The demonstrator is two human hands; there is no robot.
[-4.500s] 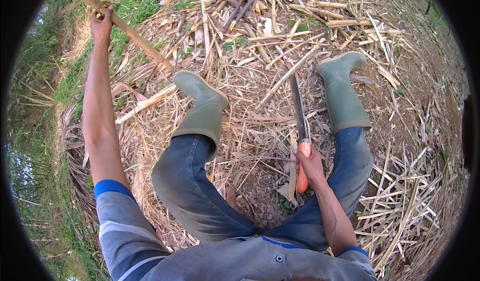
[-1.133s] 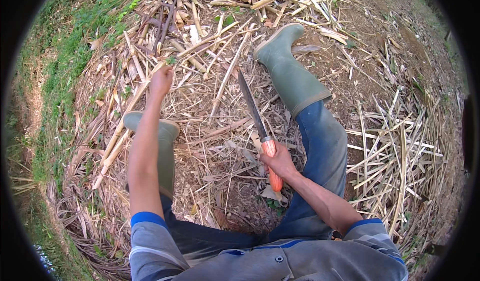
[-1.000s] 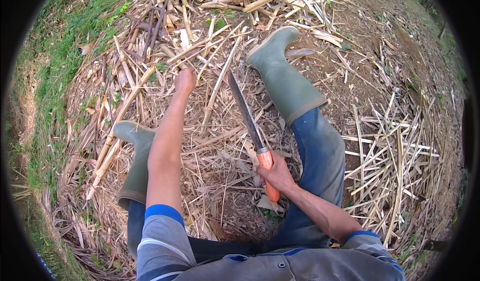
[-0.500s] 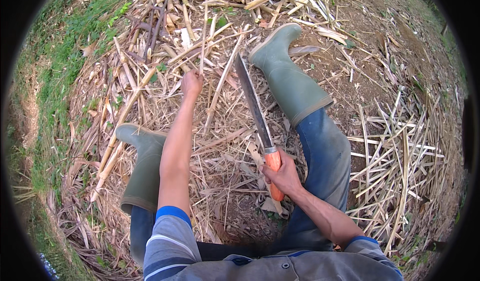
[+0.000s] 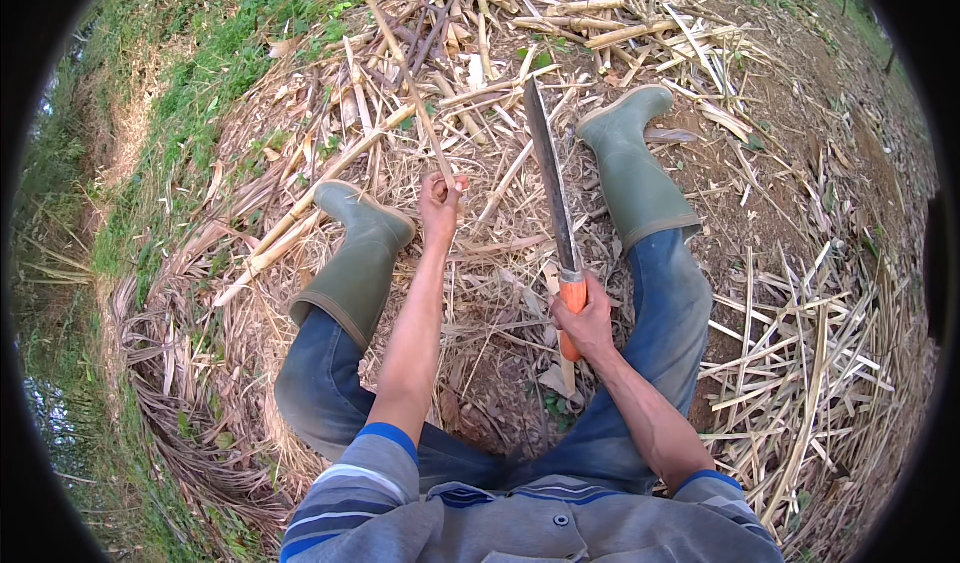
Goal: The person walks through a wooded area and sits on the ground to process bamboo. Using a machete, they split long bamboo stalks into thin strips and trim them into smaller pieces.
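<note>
While the left hand (image 5: 440, 203) closes around the near end of a thin dry stalk (image 5: 410, 88) slanting away from it, the right hand (image 5: 585, 318) grips the orange handle of a long machete (image 5: 550, 178), blade pointing forward. Green rubber boots (image 5: 360, 263) flank both hands on cut cane litter (image 5: 800, 373).

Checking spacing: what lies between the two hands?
Head view: only littered dry stalks on the ground separate left hand, gripping a thin cane, from right hand holding the machete.
</note>
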